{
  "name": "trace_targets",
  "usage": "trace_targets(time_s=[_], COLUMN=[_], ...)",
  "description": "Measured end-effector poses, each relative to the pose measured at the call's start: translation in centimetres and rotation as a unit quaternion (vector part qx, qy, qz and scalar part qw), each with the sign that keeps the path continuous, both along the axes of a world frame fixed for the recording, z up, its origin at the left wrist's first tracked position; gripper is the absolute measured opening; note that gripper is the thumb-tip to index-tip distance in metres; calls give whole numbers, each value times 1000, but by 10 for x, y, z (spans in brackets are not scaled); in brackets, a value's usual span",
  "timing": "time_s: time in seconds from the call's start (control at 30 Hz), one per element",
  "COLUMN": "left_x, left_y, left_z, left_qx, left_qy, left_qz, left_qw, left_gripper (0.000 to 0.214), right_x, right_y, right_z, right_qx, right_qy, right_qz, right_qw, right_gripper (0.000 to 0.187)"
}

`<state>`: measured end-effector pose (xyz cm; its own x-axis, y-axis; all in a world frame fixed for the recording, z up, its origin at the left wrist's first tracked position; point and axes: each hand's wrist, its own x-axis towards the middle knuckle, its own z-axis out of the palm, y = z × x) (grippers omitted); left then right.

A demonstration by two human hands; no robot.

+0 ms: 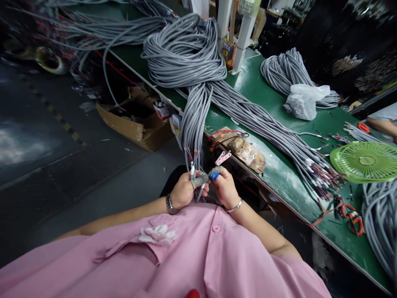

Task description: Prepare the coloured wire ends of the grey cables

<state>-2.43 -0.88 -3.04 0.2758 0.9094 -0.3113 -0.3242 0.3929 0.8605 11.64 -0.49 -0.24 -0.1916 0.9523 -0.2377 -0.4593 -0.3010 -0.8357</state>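
My left hand (182, 191) is closed around the end of a grey cable (192, 120) whose stripped coloured wires stick up just above my fingers. My right hand (225, 188) is pinched beside it, thumb and forefinger wearing taped finger guards, one blue, pressing on the cable tip. The cable belongs to a thick bundle that hangs off the edge of the green bench (279, 165) down to my hands. Both wrists carry a bracelet or watch. A pink shirt fills the bottom of the view.
A large coil of grey cables (186, 49) lies on the bench, and a long bundle with stripped ends (322, 178) runs right. A green fan (366, 161), a white plastic bag (305, 101), a taped wooden block (245, 151), a cardboard box (136, 124) on the floor, another person's arm (383, 124).
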Motion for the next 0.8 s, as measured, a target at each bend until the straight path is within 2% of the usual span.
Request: trace_targets(time_s=[0.07,0.13,0.23,0.33,0.43,0.6,0.73,0.8], left_x=[0,0,-3,-7,-9,-5,-1,0], left_y=[-1,-3,-5,-5,-3,-2,-1,-1], left_z=[3,7,11,11,9,8,9,9], left_qx=[-2,7,31,49,49,21,-16,-24], left_qy=[-2,14,48,64,69,48,1,-10], left_qz=[1,-14,-68,-120,-140,-106,-26,3], left_qw=[1000,1000,996,990,986,993,1000,1000], left_gripper=[26,27,27,27,28,26,25,25], right_x=[0,1,4,8,11,9,13,15], right_y=[-3,-3,0,4,5,4,4,3], right_z=[5,7,3,-3,-4,0,-4,-5], right_qx=[38,35,-40,-110,-124,-48,-22,-17], right_qy=[-49,-73,-22,35,34,-29,-39,-41], right_qz=[-22,-32,21,85,71,51,9,12], right_qw=[998,996,999,990,989,997,999,999], right_gripper=[17,15,14,17,19,24,30,33])
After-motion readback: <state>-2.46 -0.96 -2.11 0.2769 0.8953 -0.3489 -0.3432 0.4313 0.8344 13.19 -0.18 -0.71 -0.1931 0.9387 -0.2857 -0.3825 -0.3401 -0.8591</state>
